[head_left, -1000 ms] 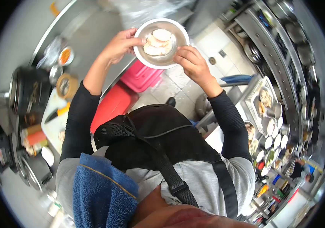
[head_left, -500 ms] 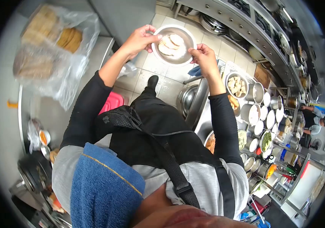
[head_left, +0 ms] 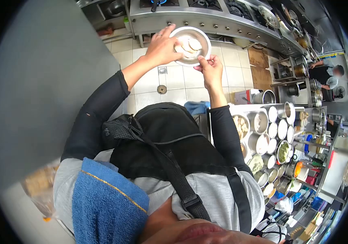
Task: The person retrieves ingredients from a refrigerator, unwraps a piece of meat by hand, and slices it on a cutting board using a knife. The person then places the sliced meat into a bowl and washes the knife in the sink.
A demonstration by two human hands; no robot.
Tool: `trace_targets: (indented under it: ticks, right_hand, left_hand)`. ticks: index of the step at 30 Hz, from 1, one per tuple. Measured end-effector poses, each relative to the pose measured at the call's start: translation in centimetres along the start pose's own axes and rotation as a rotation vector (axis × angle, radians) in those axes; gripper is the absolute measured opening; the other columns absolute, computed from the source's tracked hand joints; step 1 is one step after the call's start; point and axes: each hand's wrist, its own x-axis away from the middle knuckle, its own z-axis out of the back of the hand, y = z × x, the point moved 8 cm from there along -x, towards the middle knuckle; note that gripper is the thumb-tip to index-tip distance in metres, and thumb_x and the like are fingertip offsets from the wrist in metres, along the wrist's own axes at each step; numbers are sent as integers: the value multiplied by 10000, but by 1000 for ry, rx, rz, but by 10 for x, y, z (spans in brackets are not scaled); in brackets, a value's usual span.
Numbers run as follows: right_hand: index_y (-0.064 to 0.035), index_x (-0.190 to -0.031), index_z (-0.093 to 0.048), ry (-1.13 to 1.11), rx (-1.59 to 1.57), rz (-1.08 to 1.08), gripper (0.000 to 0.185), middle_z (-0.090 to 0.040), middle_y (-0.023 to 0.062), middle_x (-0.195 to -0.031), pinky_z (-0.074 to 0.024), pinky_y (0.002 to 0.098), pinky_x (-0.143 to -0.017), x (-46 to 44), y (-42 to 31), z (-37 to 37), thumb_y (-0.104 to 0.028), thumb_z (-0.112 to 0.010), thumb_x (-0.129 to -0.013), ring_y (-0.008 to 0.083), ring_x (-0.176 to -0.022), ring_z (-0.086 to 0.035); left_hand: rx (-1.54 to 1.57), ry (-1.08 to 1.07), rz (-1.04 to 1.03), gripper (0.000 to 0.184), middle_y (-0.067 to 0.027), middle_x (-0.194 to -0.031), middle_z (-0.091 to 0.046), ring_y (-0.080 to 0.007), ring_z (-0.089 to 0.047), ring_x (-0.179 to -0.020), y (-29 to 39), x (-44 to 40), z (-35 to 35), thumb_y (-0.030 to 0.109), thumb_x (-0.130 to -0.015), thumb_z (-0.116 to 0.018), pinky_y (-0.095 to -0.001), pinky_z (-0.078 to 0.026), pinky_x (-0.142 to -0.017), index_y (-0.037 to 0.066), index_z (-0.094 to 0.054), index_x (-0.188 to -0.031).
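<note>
1. Nearest, the blue towel (head_left: 109, 199) stays draped over us.
2. Our right hand (head_left: 211, 72) pinches the metal bowl (head_left: 205, 40) by its rim.
3. Our left hand (head_left: 160, 48) spreads its fingers wider than before against the opposite side; we cannot tell whether it grips.
4. The bowl, with pale food slices (head_left: 194, 44) inside, now hangs above floor tiles (head_left: 186, 77).
5. Beyond, the stove (head_left: 153, 24) now crosses our view's top.
</note>
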Motion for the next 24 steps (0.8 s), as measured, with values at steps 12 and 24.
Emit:
trace_targets:
  ticks: [12, 24]
  right_hand:
    - [-22, -987, -632, 203, 144, -264, 178, -597, -1, -733, -484, 220, -531, -230, 55, 113, -152, -699, -885, 73, -586, -538]
    - [-5, -1072, -587, 300, 404, -221, 217, -565, -6, -663, -385, 236, -481, -383, -1, 73, -55, -654, -872, 82, -516, -485]
  left_hand:
    - [68, 639, 294, 440, -203, -1413, -437, -360, -377, -1355, -356, -253, 80, 331, -757, -792, -412, -345, -1108, 95, -646, -1098]
    - [120, 488, 229, 339, -130, -926, -657, -281, -644, -939, -621, -582, 232, 342, -741, -803, -392, -511, -835, 62, -726, -917]
